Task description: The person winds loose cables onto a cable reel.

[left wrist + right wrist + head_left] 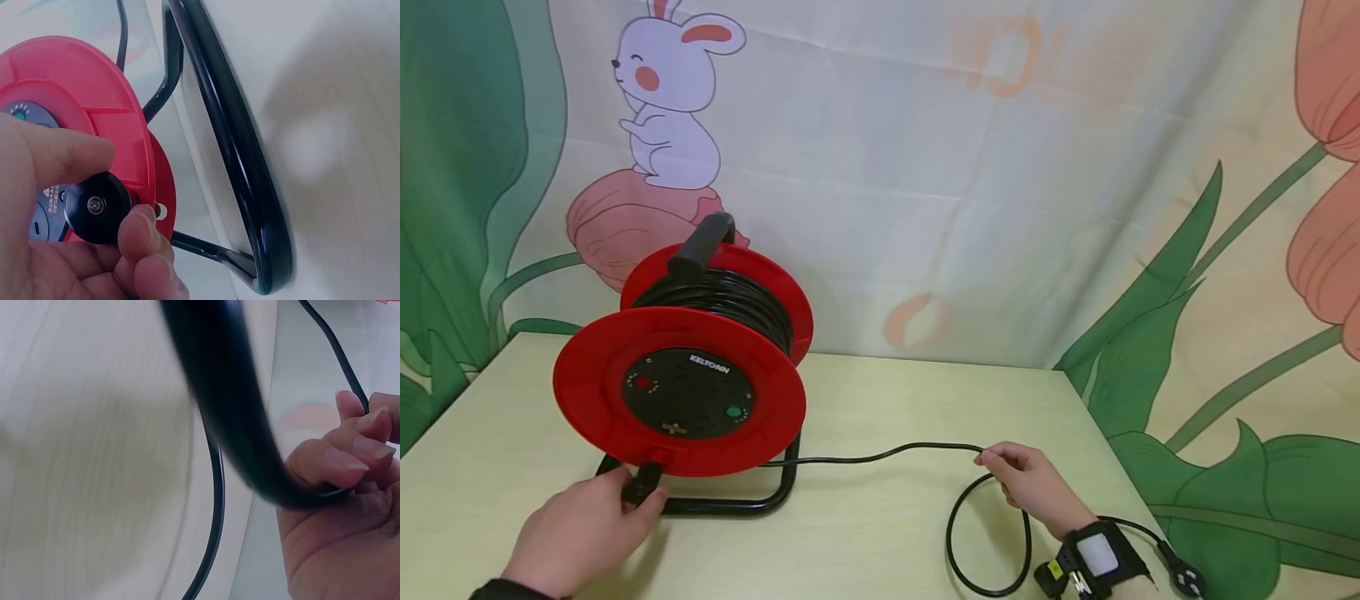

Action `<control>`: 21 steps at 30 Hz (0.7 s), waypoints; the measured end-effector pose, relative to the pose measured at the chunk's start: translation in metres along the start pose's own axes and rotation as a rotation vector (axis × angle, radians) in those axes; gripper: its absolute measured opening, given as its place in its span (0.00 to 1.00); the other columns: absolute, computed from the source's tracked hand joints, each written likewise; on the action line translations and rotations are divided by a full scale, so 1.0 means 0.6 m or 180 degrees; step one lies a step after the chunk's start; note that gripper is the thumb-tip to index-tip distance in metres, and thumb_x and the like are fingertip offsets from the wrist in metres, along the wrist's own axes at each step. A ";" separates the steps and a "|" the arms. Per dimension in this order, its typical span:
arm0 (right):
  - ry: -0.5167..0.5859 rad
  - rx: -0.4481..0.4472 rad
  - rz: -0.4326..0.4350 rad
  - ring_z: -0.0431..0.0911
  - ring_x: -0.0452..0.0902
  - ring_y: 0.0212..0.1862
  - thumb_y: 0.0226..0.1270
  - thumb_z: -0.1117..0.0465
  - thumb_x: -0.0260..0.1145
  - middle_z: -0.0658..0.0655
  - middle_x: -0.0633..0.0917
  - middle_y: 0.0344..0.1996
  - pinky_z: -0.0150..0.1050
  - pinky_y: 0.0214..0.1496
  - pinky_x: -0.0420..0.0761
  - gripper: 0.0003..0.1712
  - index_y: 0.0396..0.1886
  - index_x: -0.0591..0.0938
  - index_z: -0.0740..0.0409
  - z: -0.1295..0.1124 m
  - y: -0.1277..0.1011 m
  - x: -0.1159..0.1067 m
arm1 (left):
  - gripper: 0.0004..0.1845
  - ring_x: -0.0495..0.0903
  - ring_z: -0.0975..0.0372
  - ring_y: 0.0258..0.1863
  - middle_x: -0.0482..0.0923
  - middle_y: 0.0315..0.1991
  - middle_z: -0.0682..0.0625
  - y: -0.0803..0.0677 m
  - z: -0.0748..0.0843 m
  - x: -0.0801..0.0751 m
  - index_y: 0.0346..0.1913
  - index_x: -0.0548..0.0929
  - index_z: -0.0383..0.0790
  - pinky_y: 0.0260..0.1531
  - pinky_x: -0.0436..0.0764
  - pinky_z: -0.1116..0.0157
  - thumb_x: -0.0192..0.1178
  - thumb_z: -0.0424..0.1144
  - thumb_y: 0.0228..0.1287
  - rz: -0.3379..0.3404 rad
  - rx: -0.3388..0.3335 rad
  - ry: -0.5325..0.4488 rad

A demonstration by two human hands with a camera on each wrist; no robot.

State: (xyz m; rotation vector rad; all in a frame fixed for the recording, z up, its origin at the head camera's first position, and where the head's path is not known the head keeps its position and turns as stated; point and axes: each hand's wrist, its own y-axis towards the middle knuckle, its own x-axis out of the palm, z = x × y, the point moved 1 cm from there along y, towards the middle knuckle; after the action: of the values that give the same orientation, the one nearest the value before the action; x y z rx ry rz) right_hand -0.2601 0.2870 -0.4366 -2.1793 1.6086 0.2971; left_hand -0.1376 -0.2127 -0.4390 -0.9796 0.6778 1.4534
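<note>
A red cable reel (587, 400) with black cable wound on its drum stands on the left of the table. My left hand (576, 529) grips the black crank knob (643, 483) at the lower edge of the reel's front disc; the left wrist view shows thumb and fingers around the knob (94, 206). To the right, my right hand (1033, 483) pinches the black cable (887, 454) that runs out from under the reel. In the right wrist view the cable (337, 350) passes between the fingertips and through the curled fingers. Below this hand, the cable hangs in a loop (951, 533).
The reel's black tubular stand (730, 506) rests on the pale wooden table (865, 533). A black plug (1183, 575) at the cable's end lies by the right edge. Behind the table hangs a printed curtain (880, 167) with a rabbit and flowers.
</note>
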 end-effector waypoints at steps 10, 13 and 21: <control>0.0030 -0.0037 -0.0022 0.41 0.55 0.16 0.71 0.50 0.61 0.49 0.66 0.17 0.31 0.18 0.59 0.16 0.44 0.82 0.59 -0.002 0.015 0.021 | 0.26 0.70 0.57 0.22 0.70 0.18 0.50 -0.003 -0.021 -0.016 0.30 0.77 0.40 0.21 0.63 0.61 0.49 0.62 0.67 -0.0067 -0.0164 -0.0175; 0.0062 -0.0061 -0.0052 0.41 0.55 0.16 0.70 0.50 0.61 0.49 0.66 0.17 0.31 0.19 0.59 0.17 0.44 0.82 0.60 -0.004 0.018 0.028 | 0.27 0.69 0.57 0.22 0.69 0.18 0.49 -0.003 -0.025 -0.021 0.28 0.75 0.41 0.21 0.62 0.61 0.47 0.63 0.68 -0.0066 -0.0198 -0.0205; 0.0059 -0.0064 -0.0120 0.41 0.55 0.16 0.70 0.50 0.61 0.49 0.66 0.17 0.31 0.18 0.58 0.21 0.47 0.80 0.65 -0.006 0.027 0.048 | 0.31 0.69 0.57 0.22 0.68 0.19 0.49 -0.009 -0.031 -0.034 0.28 0.74 0.40 0.21 0.61 0.62 0.43 0.66 0.67 -0.0002 -0.0245 -0.0262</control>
State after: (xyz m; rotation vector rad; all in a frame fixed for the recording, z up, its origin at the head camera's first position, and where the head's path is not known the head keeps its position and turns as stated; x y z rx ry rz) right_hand -0.2667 0.2567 -0.4482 -2.2310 1.5789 0.2839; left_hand -0.1300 -0.2381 -0.4294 -0.9732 0.5651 1.5201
